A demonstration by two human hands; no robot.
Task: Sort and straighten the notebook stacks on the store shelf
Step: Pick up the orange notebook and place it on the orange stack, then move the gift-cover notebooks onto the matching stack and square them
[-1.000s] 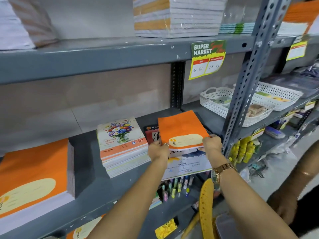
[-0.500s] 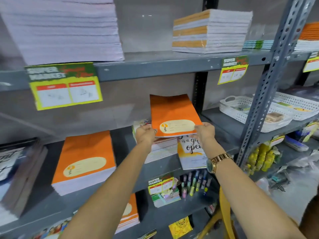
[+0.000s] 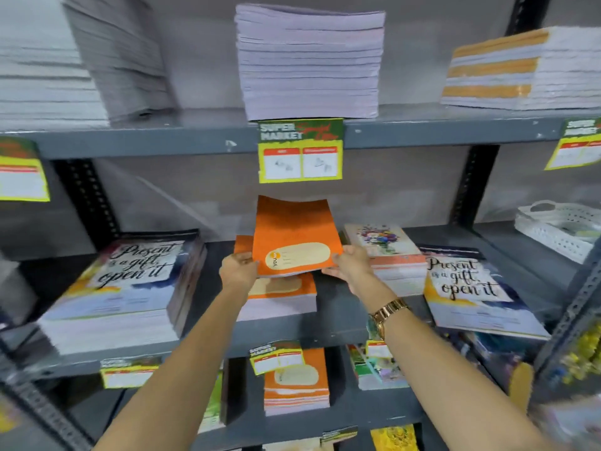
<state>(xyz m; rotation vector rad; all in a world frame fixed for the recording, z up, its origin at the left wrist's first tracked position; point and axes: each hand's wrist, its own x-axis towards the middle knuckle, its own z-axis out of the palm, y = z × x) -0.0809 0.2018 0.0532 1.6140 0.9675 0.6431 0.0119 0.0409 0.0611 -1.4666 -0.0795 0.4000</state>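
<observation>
Grey store shelf (image 3: 325, 330) at frame centre: my left hand (image 3: 239, 266) and right hand (image 3: 349, 265) grip an orange notebook (image 3: 294, 236) over the matching orange stack (image 3: 279, 297), which I judge needs squaring down next

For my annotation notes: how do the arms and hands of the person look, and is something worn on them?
Both forearms are bare, with no sleeves in view. The left hand wears nothing I can see. Behind the right hand sits a gold-coloured wristwatch with a metal link band.
</observation>
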